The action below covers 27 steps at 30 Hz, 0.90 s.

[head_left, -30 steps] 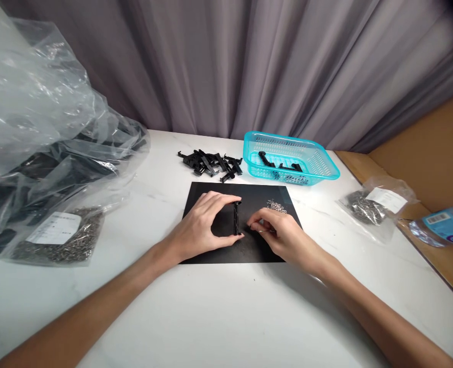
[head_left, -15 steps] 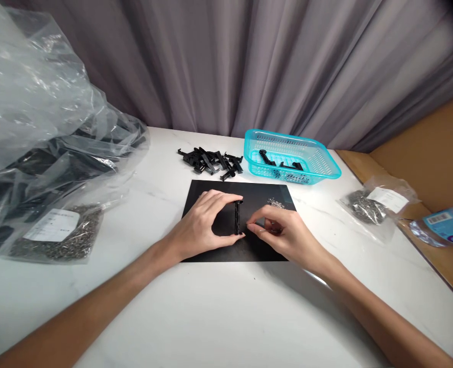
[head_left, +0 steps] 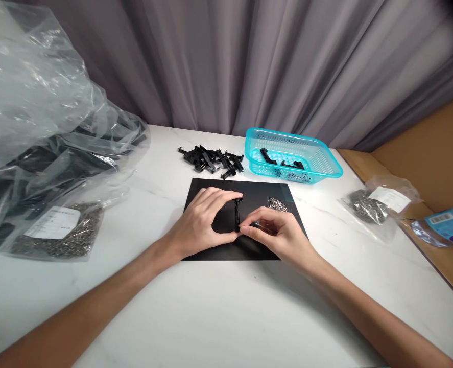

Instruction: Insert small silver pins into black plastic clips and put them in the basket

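Note:
My left hand (head_left: 205, 217) grips a slim black plastic part (head_left: 237, 212) end to end, thumb at its near end and fingers at its far end. At the part's near end, on its right side, my right hand (head_left: 278, 227) is closed in a pinch. Whatever sits between those fingertips is too small or hidden to make out. Both hands are over a black mat (head_left: 226, 250). Behind my right hand, a small heap of tiny shiny metal pieces (head_left: 277, 204) lies on the mat.
Beyond the mat lies a pile of black plastic parts (head_left: 213, 159). A blue basket (head_left: 331, 168) beside it holds a few more. Bags of small metal pieces rest at left (head_left: 73, 240) and right (head_left: 372, 207). Large clear plastic bags (head_left: 57, 102) fill the far left.
My right hand has moved left, and its pinched fingertips now meet the black plastic part. My left hand keeps its grip in nearly the same place.

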Available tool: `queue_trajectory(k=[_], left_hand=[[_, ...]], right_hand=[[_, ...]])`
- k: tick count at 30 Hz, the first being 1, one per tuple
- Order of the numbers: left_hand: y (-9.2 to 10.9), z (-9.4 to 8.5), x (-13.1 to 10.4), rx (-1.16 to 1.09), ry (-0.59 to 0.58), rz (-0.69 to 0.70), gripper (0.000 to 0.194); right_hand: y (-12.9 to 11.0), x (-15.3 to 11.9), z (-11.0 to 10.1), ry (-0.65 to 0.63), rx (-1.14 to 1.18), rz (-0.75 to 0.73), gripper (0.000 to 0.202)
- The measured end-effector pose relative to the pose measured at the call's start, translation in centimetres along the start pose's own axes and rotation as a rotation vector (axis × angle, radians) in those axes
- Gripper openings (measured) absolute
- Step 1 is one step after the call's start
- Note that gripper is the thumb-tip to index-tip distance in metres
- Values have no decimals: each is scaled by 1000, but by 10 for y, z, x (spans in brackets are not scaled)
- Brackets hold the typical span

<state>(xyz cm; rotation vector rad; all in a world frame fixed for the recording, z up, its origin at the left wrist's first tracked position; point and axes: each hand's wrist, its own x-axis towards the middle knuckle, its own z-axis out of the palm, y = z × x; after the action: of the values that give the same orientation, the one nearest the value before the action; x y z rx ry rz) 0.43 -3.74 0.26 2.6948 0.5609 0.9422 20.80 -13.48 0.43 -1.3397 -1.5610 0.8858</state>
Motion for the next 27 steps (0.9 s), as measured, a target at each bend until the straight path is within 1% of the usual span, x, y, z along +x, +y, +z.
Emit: queue_trajectory(k=[5,9,16,21,27], left_hand=[[0,-1,1,22,18,9,57],[1,0,1,27,25,16,55],[1,0,0,30,2,14,55],[1,0,1,41,2,26,54],[1,0,1,59,1,64,53]], right_hand=[[3,2,3,2,22,-15,17],[3,2,3,33,40,-6,15],[3,3,-1,-76,72,-3,17],[5,4,-6,-153,45,-15,17],[7,5,-9,-187,-10,-80,11]])
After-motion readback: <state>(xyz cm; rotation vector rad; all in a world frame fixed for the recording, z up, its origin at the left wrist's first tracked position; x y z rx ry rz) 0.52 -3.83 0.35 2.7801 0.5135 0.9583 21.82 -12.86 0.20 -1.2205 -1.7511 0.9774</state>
